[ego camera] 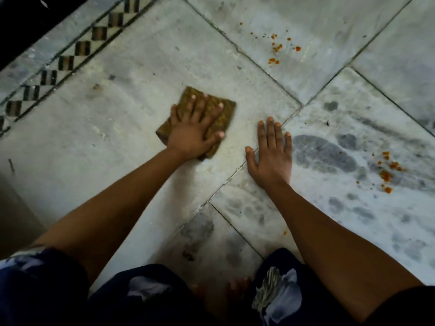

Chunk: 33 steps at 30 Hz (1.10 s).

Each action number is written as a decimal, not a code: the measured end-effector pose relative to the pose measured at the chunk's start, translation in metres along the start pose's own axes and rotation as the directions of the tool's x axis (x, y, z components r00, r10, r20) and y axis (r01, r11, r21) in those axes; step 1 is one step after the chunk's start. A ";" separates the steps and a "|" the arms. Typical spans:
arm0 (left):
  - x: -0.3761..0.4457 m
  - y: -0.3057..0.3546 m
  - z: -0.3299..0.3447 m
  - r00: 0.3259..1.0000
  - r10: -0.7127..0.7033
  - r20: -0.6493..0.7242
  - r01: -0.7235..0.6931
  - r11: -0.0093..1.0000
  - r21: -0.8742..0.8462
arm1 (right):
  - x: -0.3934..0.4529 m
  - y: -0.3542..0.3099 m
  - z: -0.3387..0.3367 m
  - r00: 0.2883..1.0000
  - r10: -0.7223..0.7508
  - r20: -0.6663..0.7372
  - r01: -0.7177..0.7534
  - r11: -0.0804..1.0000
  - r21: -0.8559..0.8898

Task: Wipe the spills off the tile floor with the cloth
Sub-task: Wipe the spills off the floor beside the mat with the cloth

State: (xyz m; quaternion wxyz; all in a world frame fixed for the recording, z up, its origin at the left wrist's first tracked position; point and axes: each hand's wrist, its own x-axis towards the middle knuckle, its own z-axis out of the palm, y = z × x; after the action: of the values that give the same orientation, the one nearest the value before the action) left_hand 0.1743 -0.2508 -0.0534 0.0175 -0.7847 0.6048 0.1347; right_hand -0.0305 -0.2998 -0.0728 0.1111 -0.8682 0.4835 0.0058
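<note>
A folded brown patterned cloth [223, 114] lies flat on a pale marble tile [131, 128] near the middle of the view. My left hand [195, 130] presses down on the cloth with the fingers spread over it. My right hand [270, 156] rests flat on the bare floor just right of the cloth, fingers apart, holding nothing. One patch of orange spill spots [277, 47] sits on the tile further ahead, well beyond both hands. A second orange patch [387, 170] lies on the tile to the right of my right hand.
A dark checked border strip [66, 62] runs diagonally along the upper left, with a black edge [21, 27] beyond it. My knees in dark patterned clothing [141, 295] and my bare toes [221, 290] fill the bottom. Grey smudges [322, 156] mark the right tile.
</note>
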 end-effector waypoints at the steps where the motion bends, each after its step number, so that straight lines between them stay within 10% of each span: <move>1: -0.013 0.006 0.006 0.996 0.084 0.006 -0.084 0.996 0.030 | 0.000 0.000 0.000 1.000 0.000 -0.001 0.000 1.000 0.005; 6: -0.061 -0.027 0.017 0.966 0.258 -0.018 -0.257 0.964 0.070 | 0.001 0.002 0.001 1.000 0.004 -0.004 -0.004 1.000 -0.006; 13: 0.027 -0.047 -0.017 0.979 -0.201 0.019 0.201 0.977 -0.067 | 0.000 -0.001 0.001 1.000 0.003 0.003 -0.003 1.000 -0.002; 21: -0.033 0.008 0.011 0.959 0.283 0.015 -0.283 0.959 0.023 | 0.000 0.002 0.000 1.000 0.011 0.013 -0.010 1.000 -0.020; 28: 0.013 -0.087 -0.021 0.949 -0.315 0.004 0.314 0.946 -0.083 | 0.001 0.000 0.002 1.000 0.008 -0.019 -0.008 1.000 -0.013; 33: 0.085 -0.007 -0.025 0.985 -0.170 0.040 0.173 0.982 -0.081 | 0.003 0.000 -0.001 1.000 0.004 -0.029 -0.005 1.000 -0.024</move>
State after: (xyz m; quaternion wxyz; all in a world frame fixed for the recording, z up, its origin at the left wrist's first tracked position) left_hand 0.2052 -0.3340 -0.0504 0.0059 -0.8316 0.5283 0.1712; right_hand -0.0293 -0.3023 -0.0723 0.0938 -0.8683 0.4870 -0.0008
